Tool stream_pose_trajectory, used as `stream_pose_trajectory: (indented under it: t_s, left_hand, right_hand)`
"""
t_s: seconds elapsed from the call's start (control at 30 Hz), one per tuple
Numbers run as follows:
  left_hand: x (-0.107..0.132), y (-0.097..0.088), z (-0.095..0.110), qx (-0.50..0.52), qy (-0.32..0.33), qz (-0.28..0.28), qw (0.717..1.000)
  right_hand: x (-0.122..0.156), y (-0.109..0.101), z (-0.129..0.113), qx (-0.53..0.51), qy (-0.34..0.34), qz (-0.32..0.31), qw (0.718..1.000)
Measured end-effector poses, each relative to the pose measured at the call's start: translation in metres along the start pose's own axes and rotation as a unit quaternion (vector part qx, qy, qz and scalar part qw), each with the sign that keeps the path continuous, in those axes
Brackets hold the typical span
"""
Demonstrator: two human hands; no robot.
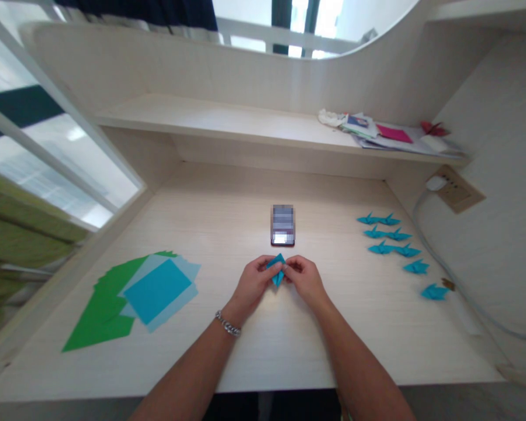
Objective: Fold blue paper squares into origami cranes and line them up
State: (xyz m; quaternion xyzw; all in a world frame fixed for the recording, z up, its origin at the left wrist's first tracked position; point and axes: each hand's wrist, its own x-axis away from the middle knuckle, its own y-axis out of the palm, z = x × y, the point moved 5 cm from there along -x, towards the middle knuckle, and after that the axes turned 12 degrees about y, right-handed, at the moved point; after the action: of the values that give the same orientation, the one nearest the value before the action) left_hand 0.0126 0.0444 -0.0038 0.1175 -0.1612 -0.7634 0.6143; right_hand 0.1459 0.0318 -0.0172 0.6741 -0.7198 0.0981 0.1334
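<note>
Pinched between left hand (252,283) and right hand (305,279) over a pale, wood-grained desk (219,204), a small, kite-shaped piece of folded blue paper (278,279) points its long axis away from the person; each hand grasps it from its own side, neither clearly nearer.

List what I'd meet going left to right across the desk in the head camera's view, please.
Flat green paper sheets → flat bright-blue rectangular paper sheet → silver chain bracelet → left hand → small folded blue paper piece → right hand → folded blue paper figures
</note>
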Motion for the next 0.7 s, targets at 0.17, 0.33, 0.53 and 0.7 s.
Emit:
stream_pose_trajectory:
  t_s: [0.17,0.33,0.53,0.7]
  left_hand:
    - [0.001,0.003,0.002,0.061,-0.021,0.004,0.998]
    - [0.001,0.004,-0.001,0.05,-0.011,-0.002,0.999]
    - [0.001,0.0,-0.007,0.076,-0.032,0.006,0.997]
    - [0.0,0.001,-0.01,0.039,-0.009,-0.001,0.999]
  right_hand:
    - [-0.002,-0.004,0.0,-0.048,0.027,0.018,0.998]
    - [0.0,-0.002,-0.003,-0.043,0.01,0.011,0.999]
    - [0.002,-0.003,-0.003,-0.075,0.027,-0.002,0.997]
    - [0.001,-0.003,-0.003,-0.054,0.013,0.006,0.998]
